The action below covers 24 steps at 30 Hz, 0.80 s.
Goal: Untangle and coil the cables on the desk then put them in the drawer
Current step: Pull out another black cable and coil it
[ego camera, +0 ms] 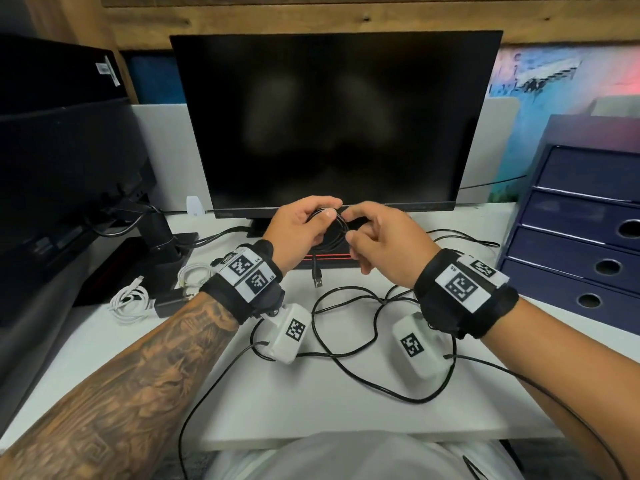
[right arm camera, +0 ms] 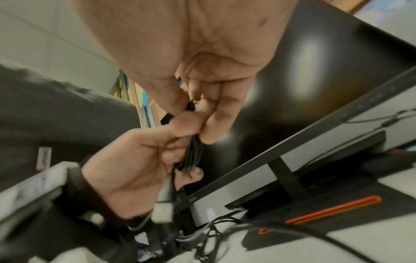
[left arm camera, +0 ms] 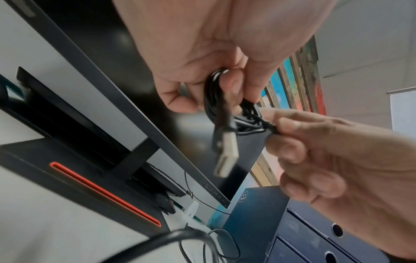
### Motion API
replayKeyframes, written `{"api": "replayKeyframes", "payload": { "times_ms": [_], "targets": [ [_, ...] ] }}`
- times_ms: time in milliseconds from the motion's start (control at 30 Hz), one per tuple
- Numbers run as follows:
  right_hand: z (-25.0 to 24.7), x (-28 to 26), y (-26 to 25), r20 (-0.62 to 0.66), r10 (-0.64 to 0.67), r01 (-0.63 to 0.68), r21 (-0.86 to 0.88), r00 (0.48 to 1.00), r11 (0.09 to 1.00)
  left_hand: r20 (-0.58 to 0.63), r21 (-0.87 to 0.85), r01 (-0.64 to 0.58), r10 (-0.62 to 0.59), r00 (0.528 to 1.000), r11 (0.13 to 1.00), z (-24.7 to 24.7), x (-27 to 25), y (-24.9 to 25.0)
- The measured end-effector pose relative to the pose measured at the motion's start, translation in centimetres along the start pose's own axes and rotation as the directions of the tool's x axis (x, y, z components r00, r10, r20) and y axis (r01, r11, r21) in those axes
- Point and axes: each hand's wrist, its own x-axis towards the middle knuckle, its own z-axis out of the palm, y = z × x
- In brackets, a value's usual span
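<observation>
A black USB cable [ego camera: 334,233] is wound into a small coil held above the desk in front of the monitor. My left hand [ego camera: 304,223] grips the coil [left arm camera: 216,99], and its USB plug [ego camera: 318,280] dangles below [left arm camera: 227,153]. My right hand [ego camera: 374,233] pinches the cable's other end [left arm camera: 269,125] beside the coil; in the right wrist view the strands [right arm camera: 193,153] run between both hands. A longer black cable [ego camera: 349,327] lies in loose loops on the white desk [ego camera: 277,410] under my wrists. White cables [ego camera: 130,303] lie coiled at the left. The blue drawer unit [ego camera: 581,237] stands at the right, drawers closed.
A dark monitor [ego camera: 332,119] stands just behind my hands on a black base with a red stripe [ego camera: 329,258]. A second monitor and its stand [ego camera: 156,237] fill the left side. A black power adapter [ego camera: 171,303] sits by the white cables.
</observation>
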Motion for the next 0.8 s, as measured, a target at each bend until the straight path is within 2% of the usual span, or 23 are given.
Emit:
{"api": "replayKeyframes", "payload": {
  "times_ms": [200, 400, 500, 600, 800],
  "targets": [
    [-2.8, 0.7, -0.8, 0.045, 0.020, -0.034, 0.322, 0.999, 0.946, 0.188, -0.003, -0.045, 0.045, 0.981, 0.999, -1.2, 0.1, 1.6],
    [-2.8, 1.1, 0.0, 0.059, 0.060, -0.079, 0.438, 0.996, 0.896, 0.261, -0.110, 0.115, -0.083, 0.962, 0.987, -1.1, 0.3, 0.7],
    [-3.0, 1.2, 0.2, 0.061, 0.078, -0.097, 0.470, 0.995, 0.877, 0.239, -0.195, 0.157, -0.109, 0.965, 0.968, -0.8, 0.5, 0.6],
    [-3.1, 1.3, 0.7, 0.070, 0.076, -0.101, 0.464, 0.995, 0.880, 0.194, -0.248, 0.134, -0.086, 0.977, 0.960, -0.5, 0.6, 0.5],
    [-3.2, 1.3, 1.3, 0.103, 0.050, -0.091, 0.446, 0.993, 0.890, 0.183, -0.102, 0.090, -0.070, 0.981, 0.991, -0.6, 0.6, 0.3]
  ]
}}
